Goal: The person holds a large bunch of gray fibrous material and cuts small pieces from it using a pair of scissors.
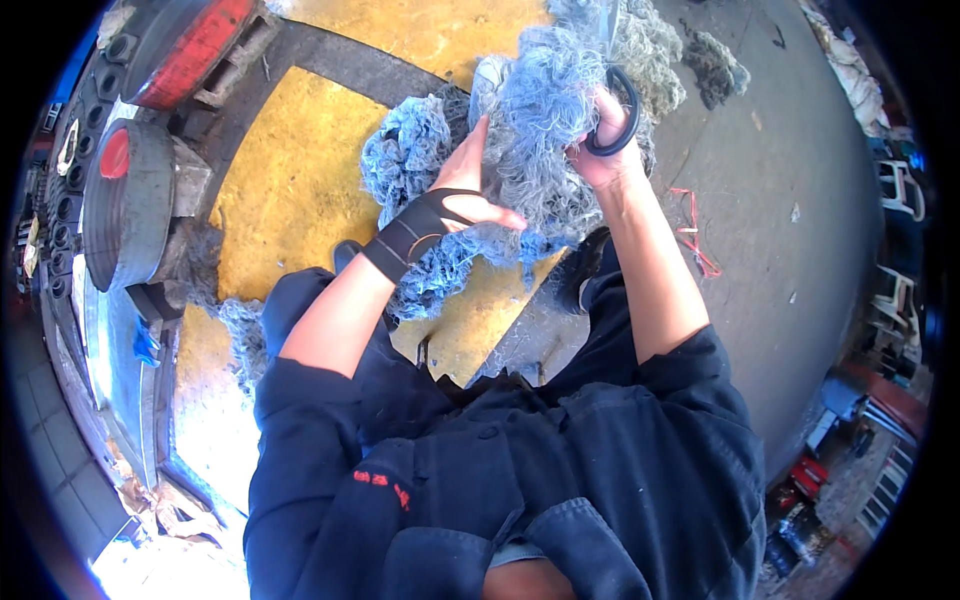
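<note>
A large tangle of grey-blue thread waste (550, 95) lies in front of me, above my feet. My right hand (608, 145) is closed on the black loop handle of scissors (630, 112) at the tangle's right side. The scissors' blades are mostly hidden by the threads. My left hand (465, 185), in a black wrist wrap (410, 238), rests against the tangle's left side. Its fingers are stretched out and its thumb stands apart. A second, bluer clump of threads (405, 145) sits to the left of that hand.
Yellow floor plates (300, 160) with dark strips lie under the threads. Round metal drums with red paint (130, 205) stand at the left. A loose clump (715, 70) and a red wire-like piece (692, 235) lie on the grey floor at right. Shelving and stools line the right edge.
</note>
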A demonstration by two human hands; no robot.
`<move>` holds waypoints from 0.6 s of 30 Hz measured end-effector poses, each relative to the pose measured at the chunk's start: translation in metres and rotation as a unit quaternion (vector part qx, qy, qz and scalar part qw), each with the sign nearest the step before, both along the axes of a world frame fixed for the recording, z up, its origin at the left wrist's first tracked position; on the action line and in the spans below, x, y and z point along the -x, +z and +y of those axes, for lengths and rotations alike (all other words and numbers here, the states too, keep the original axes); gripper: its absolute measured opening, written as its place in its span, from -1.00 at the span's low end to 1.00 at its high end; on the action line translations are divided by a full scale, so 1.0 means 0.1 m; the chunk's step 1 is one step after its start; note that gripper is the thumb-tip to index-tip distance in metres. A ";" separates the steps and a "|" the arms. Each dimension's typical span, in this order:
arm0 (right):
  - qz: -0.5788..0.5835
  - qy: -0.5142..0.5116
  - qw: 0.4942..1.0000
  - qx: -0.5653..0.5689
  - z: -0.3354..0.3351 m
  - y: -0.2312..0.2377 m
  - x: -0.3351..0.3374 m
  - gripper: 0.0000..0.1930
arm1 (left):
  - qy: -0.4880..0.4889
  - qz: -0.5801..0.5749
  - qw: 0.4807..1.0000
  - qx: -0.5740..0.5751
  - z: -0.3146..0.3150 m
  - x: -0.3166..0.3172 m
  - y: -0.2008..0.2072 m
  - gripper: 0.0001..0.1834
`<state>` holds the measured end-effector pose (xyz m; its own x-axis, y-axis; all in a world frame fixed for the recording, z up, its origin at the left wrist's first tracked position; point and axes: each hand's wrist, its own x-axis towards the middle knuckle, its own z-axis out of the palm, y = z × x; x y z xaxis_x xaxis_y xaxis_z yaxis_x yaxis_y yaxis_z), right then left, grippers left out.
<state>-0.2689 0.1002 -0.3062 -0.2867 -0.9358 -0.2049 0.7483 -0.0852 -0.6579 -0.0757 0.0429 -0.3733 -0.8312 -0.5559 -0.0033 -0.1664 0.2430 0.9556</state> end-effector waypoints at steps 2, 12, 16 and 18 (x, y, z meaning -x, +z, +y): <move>-0.040 0.032 0.999 0.017 0.00 -0.07 0.00 -0.66 | -0.025 0.048 0.994 -0.097 0.08 0.10 -0.03 0.38; -0.050 -0.135 0.972 0.184 0.43 0.20 0.95 -0.68 | -0.101 -0.227 0.968 0.040 -0.17 -0.32 -0.15 -0.38; 0.071 -0.291 0.943 0.147 0.65 0.14 1.33 -0.67 | -0.017 -0.284 0.950 0.128 -0.47 -0.81 -0.67 -0.55; 0.079 -0.294 0.941 0.146 0.76 0.34 1.30 -0.75 | 0.031 -0.340 0.932 0.118 -0.49 -0.93 -0.62 -0.61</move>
<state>-0.3987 0.1758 -0.2720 -0.7778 -0.6161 0.1242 0.4111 -0.6481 -0.6410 0.0176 -0.0065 -0.4352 -0.6480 -0.6543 -0.3899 -0.7352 0.4036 0.5445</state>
